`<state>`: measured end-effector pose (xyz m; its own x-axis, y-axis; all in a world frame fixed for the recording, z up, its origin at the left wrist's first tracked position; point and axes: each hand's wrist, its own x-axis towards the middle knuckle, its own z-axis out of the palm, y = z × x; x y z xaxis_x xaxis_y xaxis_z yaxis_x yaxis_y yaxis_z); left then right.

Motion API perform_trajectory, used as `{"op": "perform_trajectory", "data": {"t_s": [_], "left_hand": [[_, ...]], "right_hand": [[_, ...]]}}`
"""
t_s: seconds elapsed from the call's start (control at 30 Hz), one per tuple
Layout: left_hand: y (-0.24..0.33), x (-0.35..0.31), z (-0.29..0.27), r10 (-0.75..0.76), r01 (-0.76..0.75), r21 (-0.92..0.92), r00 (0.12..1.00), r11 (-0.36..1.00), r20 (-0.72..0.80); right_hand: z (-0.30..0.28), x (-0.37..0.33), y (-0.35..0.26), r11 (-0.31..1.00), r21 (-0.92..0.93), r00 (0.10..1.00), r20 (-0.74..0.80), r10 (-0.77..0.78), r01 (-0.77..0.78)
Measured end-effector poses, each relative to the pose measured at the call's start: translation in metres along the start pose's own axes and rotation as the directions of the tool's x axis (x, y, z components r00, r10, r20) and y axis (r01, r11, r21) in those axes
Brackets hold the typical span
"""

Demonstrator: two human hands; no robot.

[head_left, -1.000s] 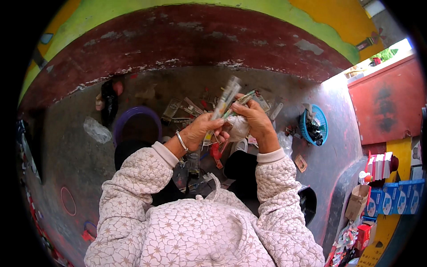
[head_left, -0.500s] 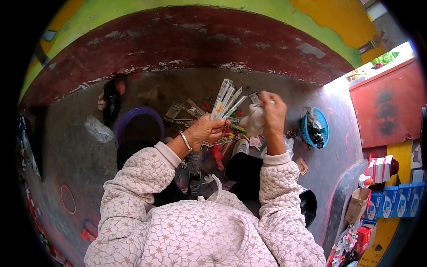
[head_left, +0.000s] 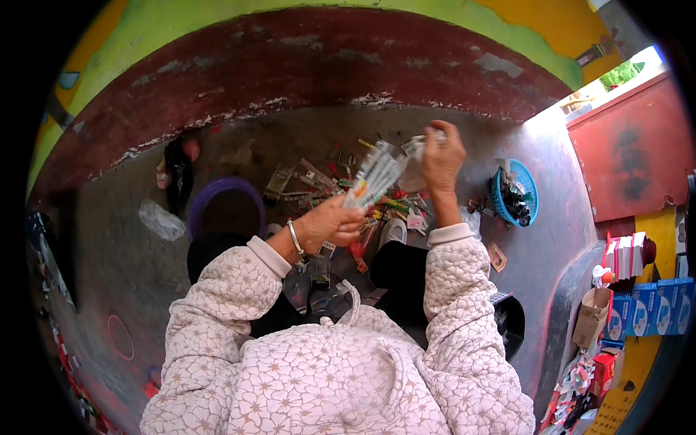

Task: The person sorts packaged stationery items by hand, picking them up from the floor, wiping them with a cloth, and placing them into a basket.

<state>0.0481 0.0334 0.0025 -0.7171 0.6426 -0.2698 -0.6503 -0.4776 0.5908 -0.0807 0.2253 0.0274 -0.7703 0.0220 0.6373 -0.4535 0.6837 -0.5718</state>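
My left hand [head_left: 335, 223], a bracelet at its wrist, is closed round the lower end of a fanned bunch of long, slim, whitish packets [head_left: 375, 176]. They point up and to the right and are smeared by motion. To their right, my right hand [head_left: 444, 161] is raised, its fingers pinched on a pale, crumpled cloth [head_left: 413, 174] that hangs beside the packets' tips. The cloth is blurred, and I cannot tell whether it touches them. Below both hands, a pile of small packaged items [head_left: 319, 177] is strewn over the floor.
A purple ring-shaped basin [head_left: 226, 183] stands left of the pile, near a clear plastic bag [head_left: 161, 220] and a black bag [head_left: 178, 174]. At the right is a blue basket [head_left: 533, 192] with dark things inside. Blue boxes [head_left: 641, 312] and a brown carton [head_left: 591, 317] are farther right.
My right hand has risen slightly, bringing the cloth up near the packets' upper ends. The packet bunch has tilted a little to the right in my left hand.
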Motion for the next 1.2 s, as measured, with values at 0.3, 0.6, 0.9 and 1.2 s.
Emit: {"op": "perform_trajectory", "data": {"t_s": [0.3, 0.6, 0.9, 1.2], "left_hand": [[0.000, 0.008, -0.002, -0.023, 0.043, 0.096, 0.979, 0.994, -0.201], [0.014, -0.002, -0.004, 0.077, -0.081, -0.058, 0.995, 0.995, -0.061], [-0.008, 0.025, -0.015, 0.361, -0.196, 0.415, 0.856, 0.889, -0.369], [-0.016, 0.035, -0.035, 0.544, -0.053, 0.838, 0.782, 0.543, -0.303]], "right_hand": [[0.008, -0.051, -0.084, 0.926, 0.235, 0.831, 0.415, -0.371, 0.296], [0.000, 0.004, 0.000, 0.995, -0.025, 0.990, -0.109, 0.094, -0.098], [0.010, -0.038, -0.045, 0.832, 0.171, 0.611, 0.757, 0.233, -0.528], [0.019, -0.036, -0.044, 0.597, 0.249, 0.492, 0.823, 0.285, -0.763]]}}
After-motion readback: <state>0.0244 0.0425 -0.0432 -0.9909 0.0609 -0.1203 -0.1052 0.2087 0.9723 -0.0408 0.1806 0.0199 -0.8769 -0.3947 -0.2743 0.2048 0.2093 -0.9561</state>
